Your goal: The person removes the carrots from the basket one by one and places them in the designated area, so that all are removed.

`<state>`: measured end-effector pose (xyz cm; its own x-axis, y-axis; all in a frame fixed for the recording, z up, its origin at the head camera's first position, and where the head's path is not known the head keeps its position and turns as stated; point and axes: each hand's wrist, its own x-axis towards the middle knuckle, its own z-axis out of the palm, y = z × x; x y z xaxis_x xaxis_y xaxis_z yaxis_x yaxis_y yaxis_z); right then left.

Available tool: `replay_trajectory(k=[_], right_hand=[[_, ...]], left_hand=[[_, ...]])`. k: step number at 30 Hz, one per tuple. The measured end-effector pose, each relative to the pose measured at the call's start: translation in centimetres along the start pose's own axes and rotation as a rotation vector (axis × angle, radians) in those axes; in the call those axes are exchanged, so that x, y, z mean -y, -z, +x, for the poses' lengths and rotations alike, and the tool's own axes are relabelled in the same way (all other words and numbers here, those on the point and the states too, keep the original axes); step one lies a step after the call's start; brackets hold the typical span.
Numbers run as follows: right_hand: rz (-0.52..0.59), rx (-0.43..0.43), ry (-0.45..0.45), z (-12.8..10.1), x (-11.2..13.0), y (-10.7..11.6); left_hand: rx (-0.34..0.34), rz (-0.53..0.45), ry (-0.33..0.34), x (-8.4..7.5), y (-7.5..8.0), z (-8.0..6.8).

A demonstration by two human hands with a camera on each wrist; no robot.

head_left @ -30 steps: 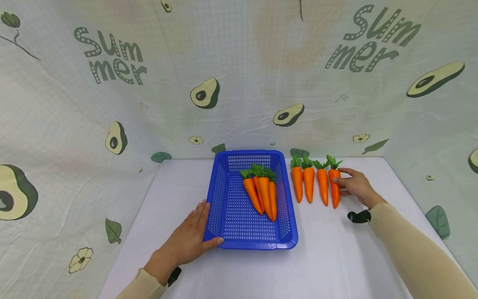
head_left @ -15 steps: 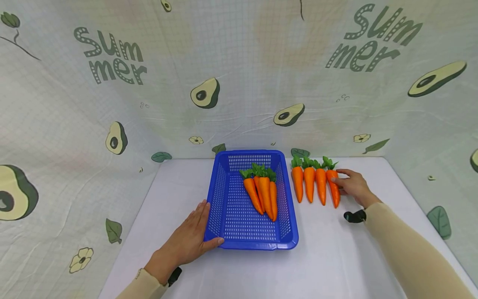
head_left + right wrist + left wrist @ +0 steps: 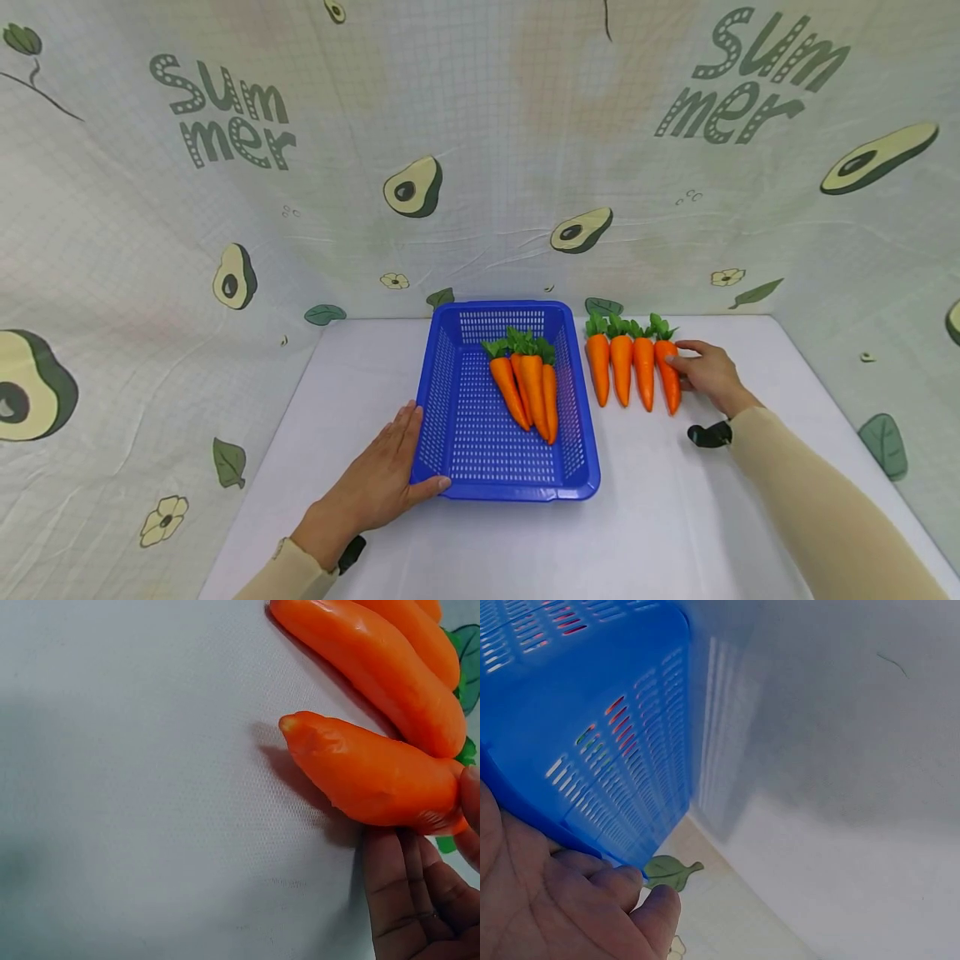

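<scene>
A blue plastic basket (image 3: pixel 588 433) stands on the white table, with several orange carrots (image 3: pixel 530 392) lying in its right half, green tops toward the back. Against the basket's near left corner rests my left hand (image 3: pixel 378 471), fingers straight along the rim and thumb over the front edge. Right of the basket, several more carrots (image 3: pixel 621 367) lie side by side in a row. At its right end, my right hand (image 3: pixel 711 375) holds the last carrot (image 3: pixel 667 379) between thumb and fingers. In the right wrist view this carrot (image 3: pixel 375 772) lies close beside its neighbour (image 3: pixel 375 660).
White table surface (image 3: pixel 645 517) extends in front of the basket and the row. Behind and at both sides hangs a pale cloth (image 3: pixel 495 167) printed with avocados and lettering. A small black device (image 3: pixel 708 434) sits at my right wrist.
My right hand has shifted left with the rightmost carrot, bringing it and the carrot beside it closer to the others in the row. The left hand and basket have stayed still.
</scene>
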<state>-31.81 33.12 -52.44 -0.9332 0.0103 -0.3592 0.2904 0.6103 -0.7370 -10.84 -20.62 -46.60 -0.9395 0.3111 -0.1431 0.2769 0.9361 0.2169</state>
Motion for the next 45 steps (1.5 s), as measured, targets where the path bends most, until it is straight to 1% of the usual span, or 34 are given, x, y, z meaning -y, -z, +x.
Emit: replay_trajectory(k=[12, 21, 28, 32, 40, 45], right_hand=[[-0.026, -0.046, 0.062, -0.6, 0.0, 0.0], [0.045, -0.07, 0.11, -0.9, 0.0, 0.0], [0.072, -0.097, 0.11, -1.3, 0.8, 0.0], [0.092, -0.099, 0.11, -1.5, 1.1, 0.0], [0.092, -0.087, 0.091, -1.5, 1.0, 0.0], [0.104, -0.057, 0.089, -1.3, 0.5, -0.2]], left_hand=[[0.004, -0.008, -0.003, 0.1, 0.1, 0.1], [0.001, -0.016, -0.008, 0.2, 0.0, 0.0], [0.003, -0.021, -0.008, 0.3, 0.0, 0.0], [0.0, -0.017, -0.01, 0.3, 0.0, 0.0], [-0.002, -0.012, -0.01, 0.2, 0.0, 0.0], [-0.002, -0.016, -0.008, 0.2, 0.0, -0.1]])
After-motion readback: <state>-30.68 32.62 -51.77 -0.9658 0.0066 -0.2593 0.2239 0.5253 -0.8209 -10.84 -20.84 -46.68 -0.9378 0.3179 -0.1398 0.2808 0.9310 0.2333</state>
